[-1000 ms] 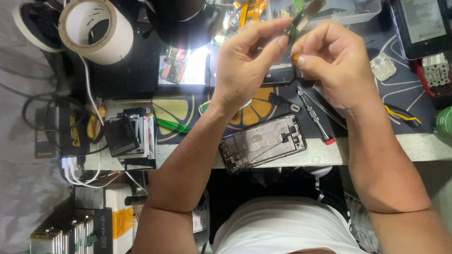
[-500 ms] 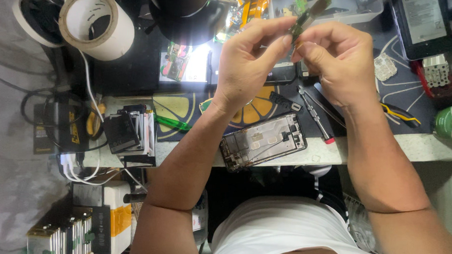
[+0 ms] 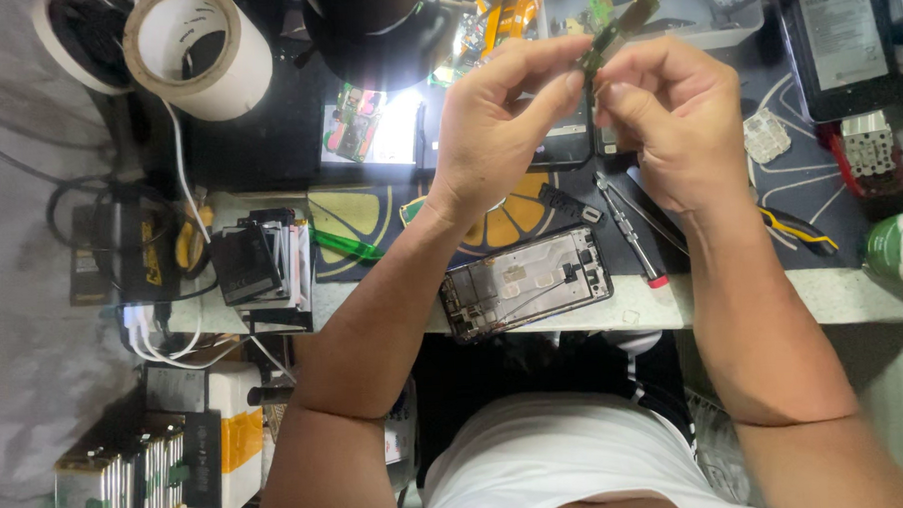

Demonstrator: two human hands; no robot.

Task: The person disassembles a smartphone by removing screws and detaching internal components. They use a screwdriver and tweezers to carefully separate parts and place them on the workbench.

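Both hands are raised over the workbench and pinch one small green circuit board (image 3: 618, 20) between fingertips. My left hand (image 3: 502, 117) grips its lower end from the left side. My right hand (image 3: 672, 111) holds it from the right, thumb against the strip. Below the hands an opened phone frame (image 3: 528, 281) lies face up at the bench's front edge, its inner parts exposed. A screwdriver with a red tip (image 3: 631, 228) lies just right of the frame.
A roll of tape (image 3: 199, 47) sits at the back left. A dark lamp head (image 3: 374, 26) lights the mat. Stacked phone parts (image 3: 262, 266) lie left, a dark tablet (image 3: 834, 40) and a green bottle (image 3: 897, 248) right, yellow-handled tweezers (image 3: 796, 230) beside.
Both hands have shifted slightly with the small board, turning it between the fingertips. Nothing on the bench has moved.
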